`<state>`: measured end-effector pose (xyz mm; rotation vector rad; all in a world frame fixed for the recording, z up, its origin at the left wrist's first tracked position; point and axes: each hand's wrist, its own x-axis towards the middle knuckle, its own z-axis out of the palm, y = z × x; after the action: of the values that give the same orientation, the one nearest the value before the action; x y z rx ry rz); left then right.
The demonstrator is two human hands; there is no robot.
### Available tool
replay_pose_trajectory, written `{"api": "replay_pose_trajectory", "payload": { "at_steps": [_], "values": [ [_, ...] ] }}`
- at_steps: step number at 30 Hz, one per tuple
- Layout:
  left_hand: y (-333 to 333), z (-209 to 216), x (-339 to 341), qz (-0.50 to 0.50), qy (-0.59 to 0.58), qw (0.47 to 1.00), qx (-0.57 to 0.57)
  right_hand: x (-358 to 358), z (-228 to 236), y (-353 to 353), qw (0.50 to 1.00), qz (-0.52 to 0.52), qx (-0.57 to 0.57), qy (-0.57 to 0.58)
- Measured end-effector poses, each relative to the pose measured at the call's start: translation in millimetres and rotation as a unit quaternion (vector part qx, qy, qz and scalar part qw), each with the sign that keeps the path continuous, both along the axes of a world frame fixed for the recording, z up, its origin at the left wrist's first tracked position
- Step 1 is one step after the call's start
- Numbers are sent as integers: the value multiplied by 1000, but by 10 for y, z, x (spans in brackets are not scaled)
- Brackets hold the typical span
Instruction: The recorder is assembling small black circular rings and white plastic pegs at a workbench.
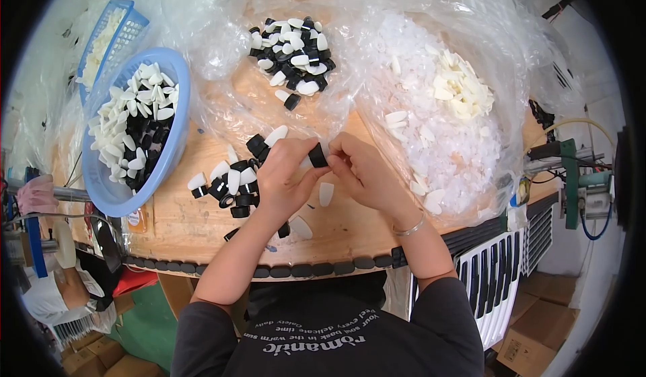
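Over the wooden table, my left hand (pixel 286 174) is closed with thumb and fingers round a short black cap (pixel 317 155). My right hand (pixel 356 172) pinches at the cap's right side; whether a small part sits between those fingertips is hidden. A loose white oval piece (pixel 326 194) lies just below the hands. Beside my left hand is a scattered group of black caps with white oval pieces (pixel 233 182) on them. Farther off, a heap of similar black-and-white pieces (pixel 295 57) rests on clear plastic sheeting.
At left stands a blue basin (pixel 183 118) holding white ovals and black caps, with a blue basket (pixel 138 19) behind it. Clear plastic on the right bears translucent flakes (pixel 464 155) and cream pieces (pixel 463 87). Black pieces line the table's front edge (pixel 323 268).
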<state>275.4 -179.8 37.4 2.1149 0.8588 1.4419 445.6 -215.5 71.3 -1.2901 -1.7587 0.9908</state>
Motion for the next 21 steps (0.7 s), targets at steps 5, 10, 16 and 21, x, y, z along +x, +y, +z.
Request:
{"api": "replay_pose_trajectory", "payload": {
  "at_steps": [5,10,16,21],
  "values": [
    [-6,-26,-11,3,5,1000,20,-98,-40,-20,987,-27,148,-51],
    [19,-28,-22,-20,-2,999,29,-51,-15,-3,993,8,114,-17],
    [15,-70,-11,-42,-48,998,-28,-23,-56,18,993,34,113,14],
    [38,-115,-45,-57,-92,992,-64,-124,-20,2,989,7,128,69]
  ]
}}
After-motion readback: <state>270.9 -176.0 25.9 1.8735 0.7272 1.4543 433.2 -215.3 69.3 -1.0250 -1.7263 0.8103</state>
